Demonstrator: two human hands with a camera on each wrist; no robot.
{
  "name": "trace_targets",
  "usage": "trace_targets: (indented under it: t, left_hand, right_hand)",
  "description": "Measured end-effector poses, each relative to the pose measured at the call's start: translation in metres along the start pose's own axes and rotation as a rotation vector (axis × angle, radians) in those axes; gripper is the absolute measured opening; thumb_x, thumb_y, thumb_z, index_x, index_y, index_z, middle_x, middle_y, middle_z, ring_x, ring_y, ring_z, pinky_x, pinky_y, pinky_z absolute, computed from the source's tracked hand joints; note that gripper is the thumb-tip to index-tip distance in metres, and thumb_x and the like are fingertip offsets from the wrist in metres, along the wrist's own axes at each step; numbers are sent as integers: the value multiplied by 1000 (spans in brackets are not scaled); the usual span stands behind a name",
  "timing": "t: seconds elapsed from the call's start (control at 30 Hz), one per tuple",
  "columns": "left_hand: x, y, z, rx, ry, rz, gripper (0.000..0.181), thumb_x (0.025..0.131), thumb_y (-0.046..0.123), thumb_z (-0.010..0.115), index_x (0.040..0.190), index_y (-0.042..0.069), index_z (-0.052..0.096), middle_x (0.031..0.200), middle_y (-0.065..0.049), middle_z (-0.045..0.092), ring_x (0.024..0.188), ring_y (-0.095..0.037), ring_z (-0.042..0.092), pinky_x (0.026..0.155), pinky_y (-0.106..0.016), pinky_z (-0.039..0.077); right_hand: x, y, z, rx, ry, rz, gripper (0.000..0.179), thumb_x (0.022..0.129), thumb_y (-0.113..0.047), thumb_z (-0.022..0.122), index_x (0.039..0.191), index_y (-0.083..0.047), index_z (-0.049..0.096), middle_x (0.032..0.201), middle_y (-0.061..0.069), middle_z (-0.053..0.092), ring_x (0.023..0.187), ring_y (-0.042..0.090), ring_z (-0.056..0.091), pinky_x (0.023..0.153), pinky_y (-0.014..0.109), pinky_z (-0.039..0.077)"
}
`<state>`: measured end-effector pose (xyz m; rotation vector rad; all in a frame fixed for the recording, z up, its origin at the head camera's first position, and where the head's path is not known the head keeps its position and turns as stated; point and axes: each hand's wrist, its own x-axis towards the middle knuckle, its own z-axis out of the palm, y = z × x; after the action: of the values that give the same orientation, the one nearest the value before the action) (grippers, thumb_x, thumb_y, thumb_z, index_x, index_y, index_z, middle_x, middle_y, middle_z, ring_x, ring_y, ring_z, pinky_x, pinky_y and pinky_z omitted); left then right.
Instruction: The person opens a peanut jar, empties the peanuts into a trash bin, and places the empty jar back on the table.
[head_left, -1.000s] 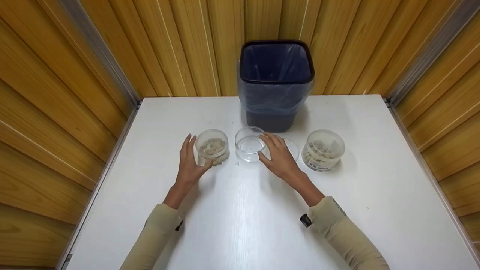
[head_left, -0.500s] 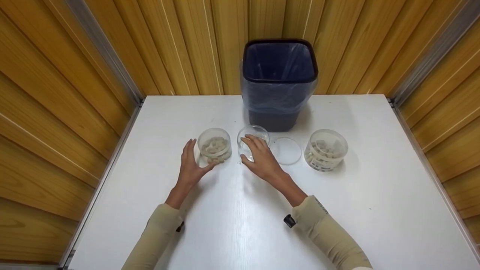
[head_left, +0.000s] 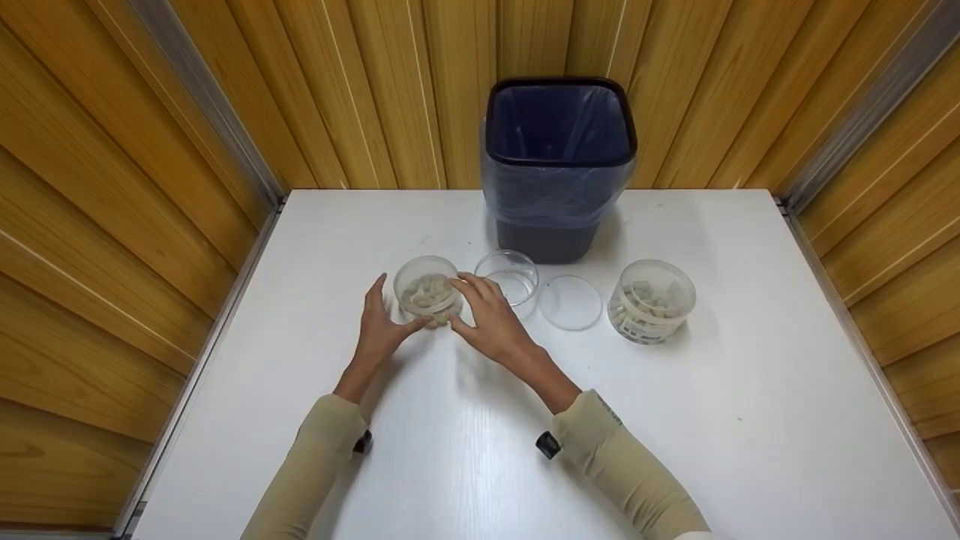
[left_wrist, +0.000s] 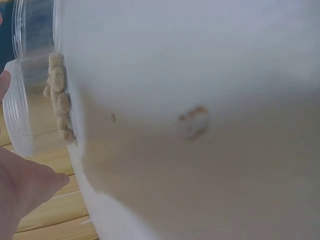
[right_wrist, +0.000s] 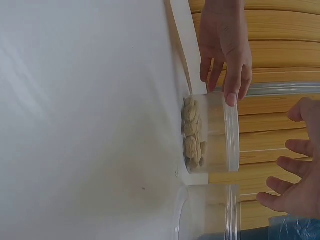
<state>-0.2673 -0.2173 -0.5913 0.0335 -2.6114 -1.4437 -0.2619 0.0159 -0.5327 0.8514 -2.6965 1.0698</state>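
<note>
A clear lidded jar (head_left: pixel 411 271) of unshelled peanuts (right_wrist: pixel 192 132) stands upright between both hands. My left hand (head_left: pixel 377 330) is at its left side, fingers extended and thumb spread along the front. In the right wrist view that thumb is right at the lid's ribbed rim. My right hand (head_left: pixel 491 322) is at the jar's right, fingers apart and loosely bent, with nothing in them; in the right wrist view a gap shows between its fingertips and the jar. Just to the right, partly behind my right hand, is a clear jar (head_left: pixel 517 262) with no peanuts visible in it.
A loose clear round lid (head_left: pixel 571 302) lies flat right of the middle jar. Farther right stands another clear jar (head_left: pixel 651 300) with peanuts. Behind them is a dark bin (head_left: pixel 555 199) with a plastic liner. Wood-patterned walls (head_left: pixel 337 90) enclose the white table (head_left: pixel 750 360).
My right hand has moved left, away from the loose lid, past the middle jar, to the peanut jar. The left hand stays beside that jar with little movement.
</note>
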Motion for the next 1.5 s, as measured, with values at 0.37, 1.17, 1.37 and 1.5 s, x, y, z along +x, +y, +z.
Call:
trace_targets:
  t: [0.37, 1.17, 1.37, 1.5]
  left_hand:
    - [9, -8, 1, -57, -35, -79, 122, 73, 35, 92, 162, 6, 13, 164, -24, 20, 150, -42, 24, 121, -50, 27]
    - [27, -12, 6, -59, -204, -75, 111, 73, 21, 92, 156, 0, 21, 160, -23, 32, 150, -37, 29, 124, -47, 23]
    - [27, -12, 4, -67, -172, -63, 109, 71, 18, 94, 154, -2, 25, 158, -22, 35, 148, -36, 32, 123, -45, 25]
    - [29, -12, 2, -73, -146, -15, 113, 69, 19, 95, 155, -2, 26, 153, -22, 38, 143, -36, 36, 121, -49, 28]
  right_hand:
    - [8, -13, 15, 13, -14, -2, 57, 96, -24, 68, 148, -7, 50, 154, 14, 44, 142, 34, 39, 116, 50, 35]
    - [15, -17, 24, 17, -25, 29, 60, 93, -24, 69, 146, -4, 51, 153, 13, 45, 141, 33, 39, 118, 45, 33]
    - [18, -20, 22, 18, -21, 31, 60, 93, -23, 68, 147, -6, 50, 152, 13, 46, 141, 34, 39, 118, 46, 32]
    - [18, -21, 22, 6, -12, 31, 57, 94, -24, 68, 147, -7, 51, 152, 13, 47, 141, 35, 40, 117, 48, 34]
